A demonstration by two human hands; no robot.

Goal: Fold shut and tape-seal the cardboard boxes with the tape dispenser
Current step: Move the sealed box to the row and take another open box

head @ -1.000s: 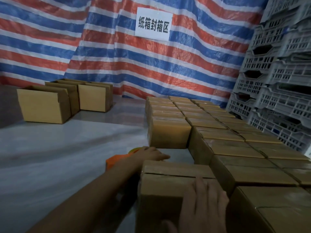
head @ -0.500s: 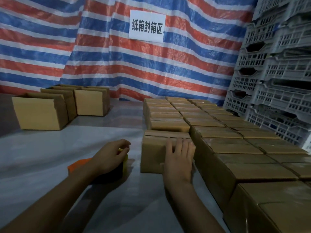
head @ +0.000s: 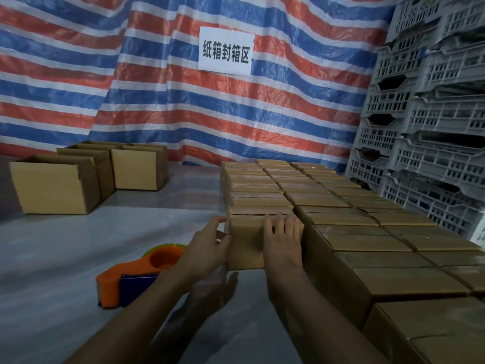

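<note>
Closed box squared into line with 2 hands

The left hand (head: 210,245) lies with straight fingers against the left corner of the box (head: 246,248), and the right hand (head: 282,240) lies flat over its near top edge; neither grips. Press evenly from both sides so it seats flush against the row (head: 341,232) (a skewed shove could leave a gap). The tape dispenser (head: 141,274) lies untouched on the floor (head: 78,245), just left.

**Both hands on the nearest box**

I see my left hand (head: 207,249) touching the left edge of a closed cardboard box (head: 246,246), and my right hand (head: 282,241) flat against its near face. The orange tape dispenser (head: 139,275) lies on the white surface (head: 65,258) just left of them. Rows of sealed boxes (head: 367,232) fill the right side. Open boxes (head: 56,187) stand far left.
</note>
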